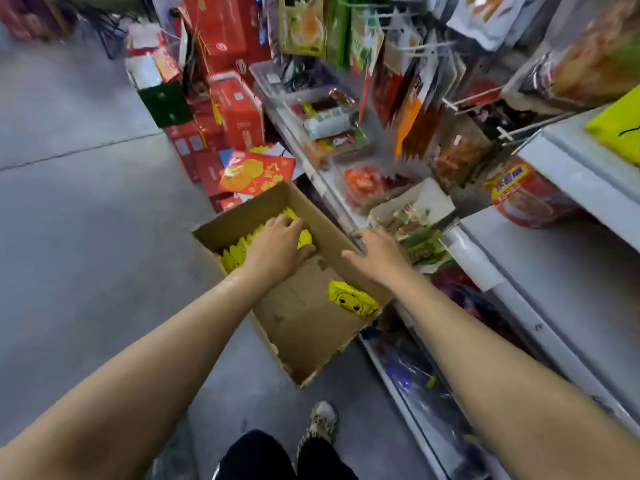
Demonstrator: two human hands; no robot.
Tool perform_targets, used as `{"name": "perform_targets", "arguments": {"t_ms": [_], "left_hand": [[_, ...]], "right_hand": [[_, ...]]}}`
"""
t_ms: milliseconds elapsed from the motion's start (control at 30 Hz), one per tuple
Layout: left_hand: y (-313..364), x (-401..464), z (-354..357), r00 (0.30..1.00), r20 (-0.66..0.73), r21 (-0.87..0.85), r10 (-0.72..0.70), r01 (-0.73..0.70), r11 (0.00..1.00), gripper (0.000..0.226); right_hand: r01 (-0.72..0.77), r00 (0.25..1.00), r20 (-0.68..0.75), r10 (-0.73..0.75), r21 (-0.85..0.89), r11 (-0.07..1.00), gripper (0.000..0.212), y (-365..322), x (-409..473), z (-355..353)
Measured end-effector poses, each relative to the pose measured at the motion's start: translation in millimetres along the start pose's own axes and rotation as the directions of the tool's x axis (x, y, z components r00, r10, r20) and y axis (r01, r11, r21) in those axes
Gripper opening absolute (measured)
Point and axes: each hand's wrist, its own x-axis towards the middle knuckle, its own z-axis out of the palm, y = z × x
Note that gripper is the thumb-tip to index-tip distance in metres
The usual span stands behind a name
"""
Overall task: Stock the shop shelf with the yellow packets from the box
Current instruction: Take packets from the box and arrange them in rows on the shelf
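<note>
An open cardboard box [304, 327] stands on the floor beside the shop shelf [554, 258]. Several yellow packets [237, 252] stand in a row at the box's far left end. My left hand [277, 245] is down inside the box, its fingers curled around the top of those packets. One more yellow packet with a face on it [351, 301] lies alone against the box's right wall. My right hand [375, 252] hovers over the box's right rim, fingers spread, holding nothing. A yellow packet [618, 128] lies on the upper shelf at the far right.
Red gift boxes [235, 109] are stacked on the floor beyond the box. Hanging snack bags [415, 109] on pegs crowd the space above the shelf. Trays of snacks [332, 123] and a small carton [412, 216] sit on the shelf. My shoe [320, 427] is just behind the box.
</note>
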Motion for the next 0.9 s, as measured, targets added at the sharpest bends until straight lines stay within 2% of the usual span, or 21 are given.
{"name": "perform_targets", "arguments": {"t_ms": [100,233,367,500,567,633,700,767,833,900], "left_hand": [[-31,17,54,0.991,0.126,-0.019,-0.035,0.038,0.999,0.045],[-64,40,126,0.954,0.297,-0.041,-0.052,0.067,0.997,0.049],[-88,59,192,0.885,0.464,-0.113,-0.044,0.108,0.988,0.049],[-105,75,235,0.801,0.597,-0.138,-0.039,0.151,0.979,0.050],[-114,85,244,0.776,0.629,-0.143,-0.030,0.153,0.978,0.051],[-126,93,247,0.770,0.638,-0.141,-0.009,0.128,0.982,0.052],[-142,101,241,0.774,0.633,-0.116,0.006,0.087,0.989,0.054],[-162,111,231,0.782,0.623,-0.084,0.008,0.057,0.995,0.056],[-185,123,220,0.795,0.607,-0.041,0.020,0.007,0.999,0.055],[-209,137,212,0.796,0.605,0.023,0.012,-0.032,0.999,0.049]], "right_hand": [[-0.122,0.981,0.155,0.115,0.031,0.992,0.055,24,32,47],[-0.300,0.912,0.313,0.265,0.068,0.952,0.054,55,70,112],[-0.442,0.860,0.320,0.396,0.082,0.893,0.055,78,99,166],[-0.509,0.835,0.298,0.463,0.096,0.855,0.066,93,122,204],[-0.525,0.828,0.278,0.487,0.081,0.847,0.071,98,131,222],[-0.530,0.821,0.244,0.516,-0.011,0.848,0.068,102,135,240],[-0.523,0.822,0.173,0.542,-0.145,0.840,0.051,104,138,255],[-0.534,0.817,0.141,0.559,-0.181,0.826,0.032,104,142,266],[-0.535,0.822,0.165,0.545,-0.104,0.839,0.026,101,146,273],[-0.512,0.841,0.252,0.479,0.080,0.855,0.027,92,149,278]]}}
